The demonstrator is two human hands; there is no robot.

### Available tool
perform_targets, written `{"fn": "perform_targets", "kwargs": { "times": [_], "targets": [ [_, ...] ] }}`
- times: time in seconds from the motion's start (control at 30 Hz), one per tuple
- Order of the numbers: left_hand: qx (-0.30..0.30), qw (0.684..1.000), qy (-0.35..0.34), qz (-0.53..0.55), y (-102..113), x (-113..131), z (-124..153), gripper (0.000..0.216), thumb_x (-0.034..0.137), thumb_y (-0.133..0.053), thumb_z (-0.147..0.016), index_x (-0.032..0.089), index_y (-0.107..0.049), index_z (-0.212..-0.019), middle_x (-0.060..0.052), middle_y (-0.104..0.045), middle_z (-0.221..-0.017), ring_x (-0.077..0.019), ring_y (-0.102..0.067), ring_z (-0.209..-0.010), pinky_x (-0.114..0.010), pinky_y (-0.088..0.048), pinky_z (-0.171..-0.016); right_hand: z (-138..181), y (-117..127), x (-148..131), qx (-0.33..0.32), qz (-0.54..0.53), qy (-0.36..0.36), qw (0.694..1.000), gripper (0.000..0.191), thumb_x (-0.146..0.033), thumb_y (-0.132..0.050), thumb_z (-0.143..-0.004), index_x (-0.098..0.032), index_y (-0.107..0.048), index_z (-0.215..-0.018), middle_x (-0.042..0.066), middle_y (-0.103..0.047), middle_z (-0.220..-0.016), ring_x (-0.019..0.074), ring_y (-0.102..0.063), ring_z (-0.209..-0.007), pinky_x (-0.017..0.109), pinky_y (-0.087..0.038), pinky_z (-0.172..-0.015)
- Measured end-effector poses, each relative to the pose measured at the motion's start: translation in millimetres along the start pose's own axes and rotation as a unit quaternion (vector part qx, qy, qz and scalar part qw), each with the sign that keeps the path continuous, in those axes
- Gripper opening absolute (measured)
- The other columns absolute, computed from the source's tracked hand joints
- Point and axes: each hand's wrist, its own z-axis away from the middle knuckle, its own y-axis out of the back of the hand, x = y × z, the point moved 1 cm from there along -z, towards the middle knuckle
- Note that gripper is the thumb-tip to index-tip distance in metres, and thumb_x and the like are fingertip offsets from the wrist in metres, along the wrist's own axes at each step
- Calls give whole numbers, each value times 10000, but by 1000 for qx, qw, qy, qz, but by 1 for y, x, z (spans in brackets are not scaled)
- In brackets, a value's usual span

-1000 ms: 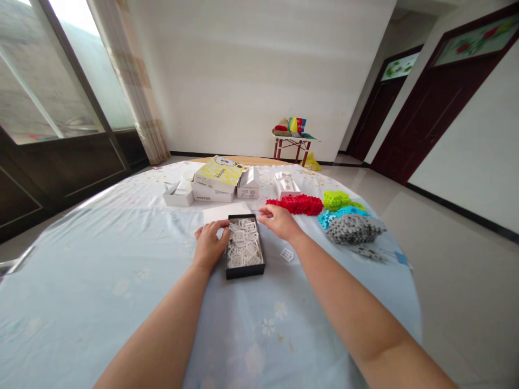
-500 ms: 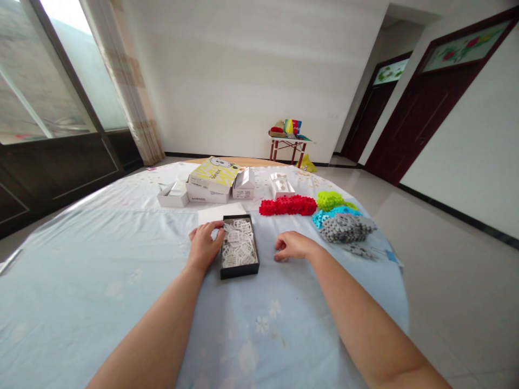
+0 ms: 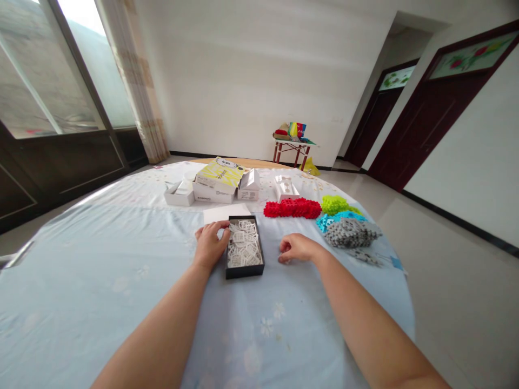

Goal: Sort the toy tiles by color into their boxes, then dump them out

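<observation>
Since a second ago, right hand [image 3: 297,249] is curling shut right of half-filled black box [image 3: 244,247], left hand [image 3: 210,244] open, steadying it; coloured piles [image 3: 324,213] are waiting.

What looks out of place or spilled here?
Nothing much. A few grey pieces lie loose on the tablecloth beside the grey pile. The black box sits straight, left hand at its edge.

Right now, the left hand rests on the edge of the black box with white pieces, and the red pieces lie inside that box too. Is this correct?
Not quite. The head view shows the red pieces on the tablecloth beyond the black box, not inside it. The left hand does rest on its edge.
</observation>
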Motion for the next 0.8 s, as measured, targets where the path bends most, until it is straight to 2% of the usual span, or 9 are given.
{"fn": "perform_targets", "kwargs": {
  "times": [0.07, 0.2, 0.37, 0.5, 0.6, 0.7, 0.8],
  "targets": [
    [1, 1000, -2, 3, 0, 0, 0, 219, 283, -453, -804, 255, -617, -946, -9, -685, -987, -208, -576, -999, -415, -303, -951, 0, 2, 0, 34, 29, -4, 999, 288, -349, -774, -506, -179, -657, -707, -2, -649, -702, 162, -582, -662, 229, -389, -562],
    [3, 1000, -6, 6, 0, 0, 1, 214, 285, -456, -803, 251, -619, -936, -10, -683, -986, -204, -575, -999, -409, -306, -945, 1, 1, 1, 12, 32, -16, 999, 308, -368, -768, -507, -180, -621, -701, -18, -607, -658, 143, -545, -611, 224, -357, -518],
    [8, 1000, -6, 9, 1, 1, 2, 206, 276, -456, -806, 251, -614, -935, -10, -683, -980, -199, -572, -1005, -403, -302, -944, -2, 2, -4, 22, -65, 43, 997, 259, -318, -739, -570, -163, -569, -689, -42, -553, -626, 99, -492, -579, 208, -366, -528],
    [5, 1000, -5, 10, 1, 2, 2, 202, 268, -454, -807, 250, -613, -931, -13, -683, -982, -198, -571, -1006, -404, -303, -941, -12, 12, -35, 113, -195, 106, 969, 287, -377, -702, -650, -153, -563, -764, -29, -551, -640, 100, -499, -567, 211, -398, -506],
    [6, 1000, -4, 8, 2, 2, 2, 205, 267, -454, -806, 254, -614, -934, -11, -683, -980, -198, -573, -1004, -403, -301, -945, -22, 18, -64, 152, -264, 140, 942, 346, -425, -649, -713, -153, -572, -912, 14, -601, -766, 124, -554, -640, 229, -451, -511],
    [10, 1000, -5, 8, 2, 2, 2, 209, 270, -454, -804, 257, -617, -934, -8, -683, -977, -199, -576, -1001, -398, -305, -947, -25, 16, -81, 192, -228, 156, 942, 398, -419, -636, -742, -162, -572, -1038, 64, -628, -951, 155, -596, -799, 285, -504, -661],
    [12, 1000, -5, 10, 2, 2, 2, 208, 274, -457, -801, 256, -617, -933, -8, -680, -977, -203, -573, -1007, -400, -304, -950, -13, 6, -82, 217, -139, 141, 956, 442, -429, -638, -746, -157, -567, -1087, 99, -603, -1076, 172, -608, -844, 338, -487, -782]
  ]
}}
